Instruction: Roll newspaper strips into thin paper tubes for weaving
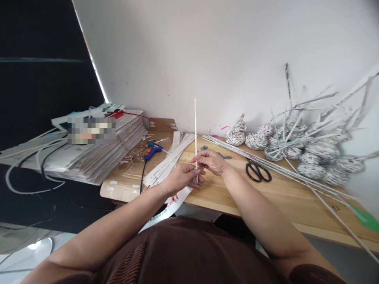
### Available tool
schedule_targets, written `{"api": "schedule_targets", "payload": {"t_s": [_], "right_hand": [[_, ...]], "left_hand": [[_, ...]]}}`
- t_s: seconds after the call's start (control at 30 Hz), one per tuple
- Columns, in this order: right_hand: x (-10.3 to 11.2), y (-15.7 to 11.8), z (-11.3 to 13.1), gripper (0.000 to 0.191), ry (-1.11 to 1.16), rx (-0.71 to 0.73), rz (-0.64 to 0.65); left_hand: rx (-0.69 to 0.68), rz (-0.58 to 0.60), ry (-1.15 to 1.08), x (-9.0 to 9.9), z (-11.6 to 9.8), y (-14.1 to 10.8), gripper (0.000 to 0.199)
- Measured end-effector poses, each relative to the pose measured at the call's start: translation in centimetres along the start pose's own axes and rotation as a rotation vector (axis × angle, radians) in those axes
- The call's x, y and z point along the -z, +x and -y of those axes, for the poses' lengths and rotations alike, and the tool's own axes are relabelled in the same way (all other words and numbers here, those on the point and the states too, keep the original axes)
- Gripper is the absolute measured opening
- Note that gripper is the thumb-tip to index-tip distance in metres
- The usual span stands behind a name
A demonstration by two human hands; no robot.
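Observation:
Upright between my hands stands a thin white rolled-paper tube [196, 126]. My left hand [185, 177] is closed round its lower end. The fingertips of my right hand [212, 161] pinch it just above. From beneath my left hand a printed paper strip [174, 205] curves down past the table edge; whether it joins the tube is hidden by my fingers. Several loose paper strips [168, 159] lie on the table just left of the hands, beside a blue glue gun [153, 150].
On the left rises a tall stack of paper [97, 157]. Black-handled scissors [258, 171] and long paper tubes [251, 156] lie at right on the wooden table [275, 197]. Against the white wall sit several woven paper pieces [310, 154] with sticks poking outward.

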State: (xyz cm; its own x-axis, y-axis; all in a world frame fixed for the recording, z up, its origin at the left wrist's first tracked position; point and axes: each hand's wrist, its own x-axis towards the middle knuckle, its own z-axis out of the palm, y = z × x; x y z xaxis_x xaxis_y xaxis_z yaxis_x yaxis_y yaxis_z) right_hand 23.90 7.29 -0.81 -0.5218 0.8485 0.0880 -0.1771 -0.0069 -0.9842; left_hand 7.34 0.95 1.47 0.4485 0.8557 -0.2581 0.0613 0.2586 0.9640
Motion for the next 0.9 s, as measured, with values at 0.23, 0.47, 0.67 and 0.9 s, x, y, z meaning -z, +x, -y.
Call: {"api": "schedule_targets", "payload": {"t_s": [0.23, 0.47, 0.67, 0.9], "right_hand": [[-0.1, -0.2, 0.5, 0.035, 0.012, -0.006, -0.077], [-0.1, -0.3, 1.0, 0.03, 0.059, 0.019, -0.163], [0.4, -0.2, 0.6, 0.034, 0.015, -0.019, -0.019], [0.4, -0.3, 1.2, 0.033, 0.089, 0.004, -0.124]], "left_hand": [[0.014, -0.002, 0.0, 0.0, 0.3, -0.2, 0.03], [0.021, 0.015, 0.031, -0.2, 0.5, -0.1, 0.03], [0.015, 0.001, 0.006, -0.3, 0.7, -0.2, 0.032], [0.051, 0.03, 0.023, -0.4, 0.8, -0.2, 0.034]]}}
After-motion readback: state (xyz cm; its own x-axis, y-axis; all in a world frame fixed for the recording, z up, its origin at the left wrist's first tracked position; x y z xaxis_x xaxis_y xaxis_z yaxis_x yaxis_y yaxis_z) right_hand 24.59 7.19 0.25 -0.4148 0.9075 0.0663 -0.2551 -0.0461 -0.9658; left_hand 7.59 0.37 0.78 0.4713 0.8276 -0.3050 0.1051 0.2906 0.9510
